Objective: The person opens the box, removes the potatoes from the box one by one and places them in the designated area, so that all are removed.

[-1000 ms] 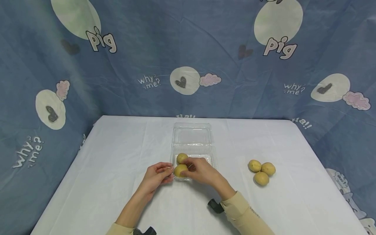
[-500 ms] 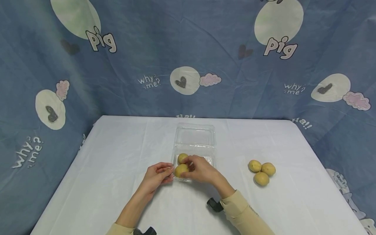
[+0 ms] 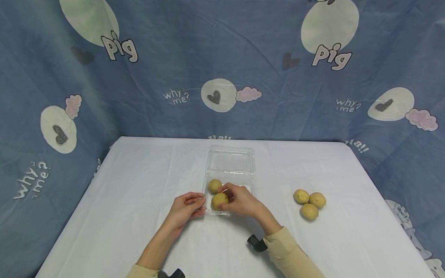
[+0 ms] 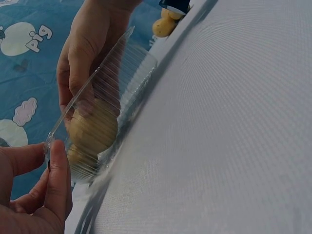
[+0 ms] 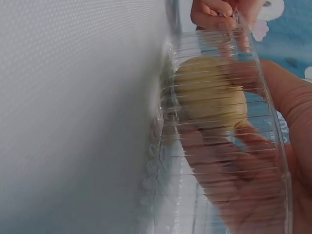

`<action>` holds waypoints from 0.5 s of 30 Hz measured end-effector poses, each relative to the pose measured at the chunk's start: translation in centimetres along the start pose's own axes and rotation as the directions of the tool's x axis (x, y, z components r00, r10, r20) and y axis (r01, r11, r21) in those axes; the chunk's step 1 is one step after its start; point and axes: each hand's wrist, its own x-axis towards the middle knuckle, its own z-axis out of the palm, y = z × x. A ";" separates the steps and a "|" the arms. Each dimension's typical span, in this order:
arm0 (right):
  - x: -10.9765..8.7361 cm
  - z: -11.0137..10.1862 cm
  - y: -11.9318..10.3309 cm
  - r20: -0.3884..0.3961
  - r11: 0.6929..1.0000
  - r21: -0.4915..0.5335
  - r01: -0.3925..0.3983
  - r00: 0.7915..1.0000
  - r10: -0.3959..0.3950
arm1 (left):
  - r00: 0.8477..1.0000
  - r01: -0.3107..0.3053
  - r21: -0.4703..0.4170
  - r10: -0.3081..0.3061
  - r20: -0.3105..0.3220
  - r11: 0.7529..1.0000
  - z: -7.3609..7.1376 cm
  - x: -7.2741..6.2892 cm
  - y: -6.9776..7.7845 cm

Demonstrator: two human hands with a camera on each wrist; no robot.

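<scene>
A clear plastic clamshell box [image 3: 231, 160] lies with its lid folded back on the white table. My left hand [image 3: 189, 204] pinches the near part of its left rim between thumb and fingers. Inside the base, my right hand [image 3: 240, 200] grips a round yellow piece of produce [image 3: 219, 201], smooth like a fruit or small potato, with thumb and fingertips. Just behind it sits a second round yellow piece [image 3: 214, 186], near the box's left wall. In the right wrist view, the held piece [image 5: 209, 92] shows through the ribbed clear wall, with the right hand's fingers around it.
Three more yellow pieces [image 3: 309, 211] lie grouped on the white tablecloth [image 3: 139, 185] to the right of the box. A blue printed curtain [image 3: 222, 58] hangs behind and beside the table. Black camera mounts [image 3: 256, 243] sit at both wrists.
The box first shifted slightly right, then stayed. My right hand has moved the front yellow piece a little rightward, away from the left wall. My left hand has stayed at the rim.
</scene>
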 end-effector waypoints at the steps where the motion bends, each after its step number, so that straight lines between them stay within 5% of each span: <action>1: -0.1 0.0 0.1 0.000 1.000 0.005 0.002 1.000 -0.002 | 1.000 0.001 -0.001 -0.001 0.000 1.000 0.0 0.0 0.0; 15: -0.5 -0.5 0.3 -0.067 0.997 0.008 0.072 0.995 -0.072 | 1.000 0.008 0.004 -0.008 -0.004 1.000 0.1 -0.1 0.1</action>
